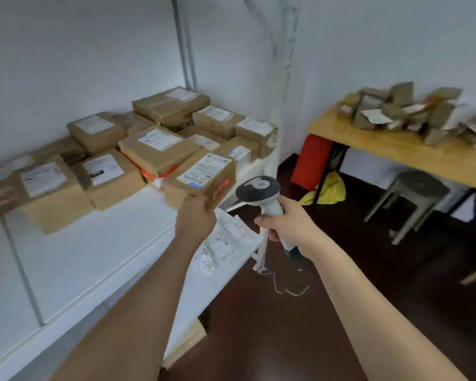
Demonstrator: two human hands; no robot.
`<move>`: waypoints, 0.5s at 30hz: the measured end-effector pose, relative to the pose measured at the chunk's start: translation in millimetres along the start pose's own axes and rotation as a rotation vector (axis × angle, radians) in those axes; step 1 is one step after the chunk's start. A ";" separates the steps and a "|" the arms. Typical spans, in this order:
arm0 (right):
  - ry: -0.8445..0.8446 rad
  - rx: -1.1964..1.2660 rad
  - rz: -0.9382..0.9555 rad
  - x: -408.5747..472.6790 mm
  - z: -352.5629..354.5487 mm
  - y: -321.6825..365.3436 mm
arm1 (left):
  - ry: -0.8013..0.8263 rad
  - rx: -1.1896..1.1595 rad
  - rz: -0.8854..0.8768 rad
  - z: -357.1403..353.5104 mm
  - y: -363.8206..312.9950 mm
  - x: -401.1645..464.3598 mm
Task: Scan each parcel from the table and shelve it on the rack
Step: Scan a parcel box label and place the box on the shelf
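My left hand [195, 217] grips the near corner of a brown cardboard parcel [201, 178] with a white label and orange tape. The parcel is at the front of the white rack shelf [99, 259], beside several other labelled parcels [154, 149] stacked toward the wall. My right hand [289, 225] holds a grey and white handheld barcode scanner [260, 192] by its handle, its dark head just right of the held parcel. At the right, a wooden table [396, 149] carries a loose pile of several more parcels [412, 114].
A clear plastic sleeve with papers [223, 243] lies on the shelf's front corner. A grey stool [418, 199] stands under the table, with a red object [311, 160] and a yellow bag [330, 189] beside the table leg. Dark floor lies between the rack and the table.
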State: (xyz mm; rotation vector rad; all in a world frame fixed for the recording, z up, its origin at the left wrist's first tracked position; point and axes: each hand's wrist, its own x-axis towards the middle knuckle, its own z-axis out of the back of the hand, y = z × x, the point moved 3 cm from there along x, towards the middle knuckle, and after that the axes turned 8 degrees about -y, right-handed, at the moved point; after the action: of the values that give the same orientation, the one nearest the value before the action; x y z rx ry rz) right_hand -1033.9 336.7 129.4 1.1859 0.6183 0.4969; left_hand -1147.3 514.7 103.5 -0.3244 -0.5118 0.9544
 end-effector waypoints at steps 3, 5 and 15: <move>-0.141 0.021 -0.043 20.2 95.0 -20.5 | -0.226 0.048 0.167 -29.1 -67.8 -3.5; -0.242 0.076 -0.082 31.9 146.6 -32.7 | -0.320 0.025 0.206 -41.4 -105.3 -12.8; -0.384 0.205 -0.114 143.5 253.8 -53.0 | -0.920 0.053 0.061 -72.6 -93.1 9.5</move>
State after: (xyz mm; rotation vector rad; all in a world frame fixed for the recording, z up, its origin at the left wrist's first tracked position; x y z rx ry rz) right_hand -754.7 238.4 115.8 1.3866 0.4072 0.1025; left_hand -1038.8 469.1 90.1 0.1767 -1.3138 1.1497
